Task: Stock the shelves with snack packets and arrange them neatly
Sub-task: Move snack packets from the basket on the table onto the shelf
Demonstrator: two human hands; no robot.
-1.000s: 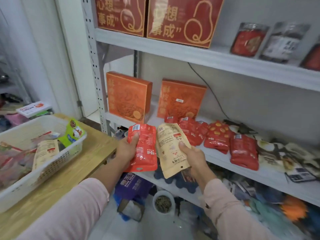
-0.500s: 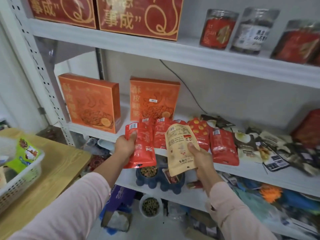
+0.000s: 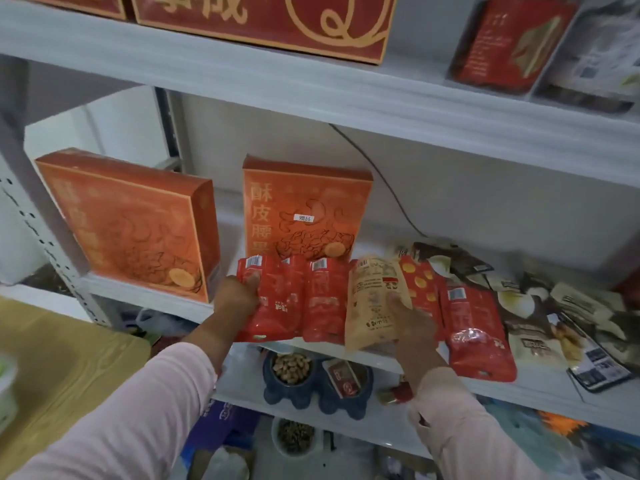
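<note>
The left hand [image 3: 235, 299] gripped a red snack packet [image 3: 268, 303] at the middle shelf's [image 3: 502, 384] front edge; the right hand [image 3: 414, 322] held a tan packet [image 3: 372, 299] (barcode side up) beside red ones.

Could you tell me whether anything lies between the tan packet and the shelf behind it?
Yes. The tan packet, held by the right hand, overlaps a red spotted packet lying on the shelf just behind it and to its right. A plain red packet sits close on its left, so the gap looks tight.
</note>
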